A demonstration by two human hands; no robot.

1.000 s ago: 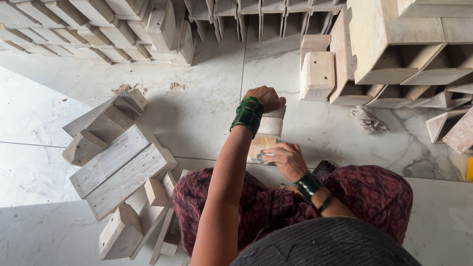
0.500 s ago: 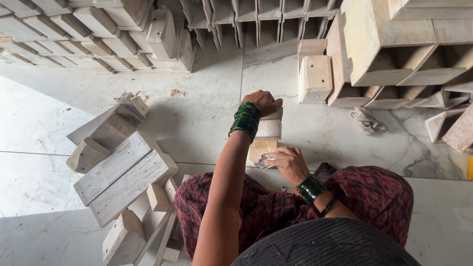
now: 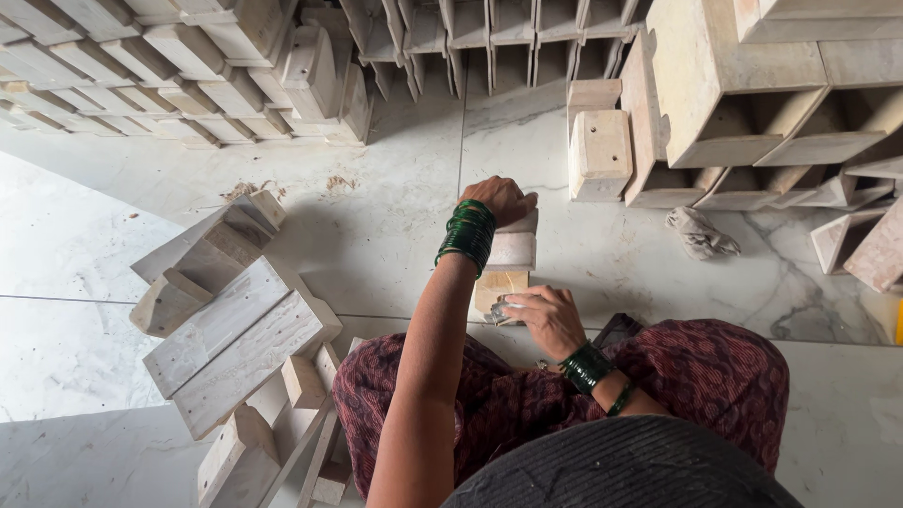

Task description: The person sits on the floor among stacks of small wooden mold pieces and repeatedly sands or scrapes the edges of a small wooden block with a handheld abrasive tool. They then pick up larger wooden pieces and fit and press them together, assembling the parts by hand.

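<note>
Head view: a small wooden block (image 3: 511, 246) is being held on a pale marble floor (image 3: 395, 235) by a seated person. The left hand (image 3: 499, 198) is being pressed down over the block's far end, its fingers curled shut around the top edge. The right hand (image 3: 541, 318) is being kept at the near end, its fingers closed on a small grey object (image 3: 499, 310), too small to be identified, which is being held against the yellowish end face.

The block is lying between the two hands, just ahead of the knees, flat on the floor. It is judged to be stiff, light and rough-sawn, unlikely to slip or break; it is best taken by its long sides or pinned from above, as is being done. Green bangles (image 3: 467, 233) are being worn on the left wrist.

To the left, a loose pile of wooden frames (image 3: 230, 325) is lying near the knee. Stacks of similar pieces (image 3: 752, 85) are being stored along the far side and to the right, and a crumpled rag (image 3: 701, 233) is lying well apart from the hands.
</note>
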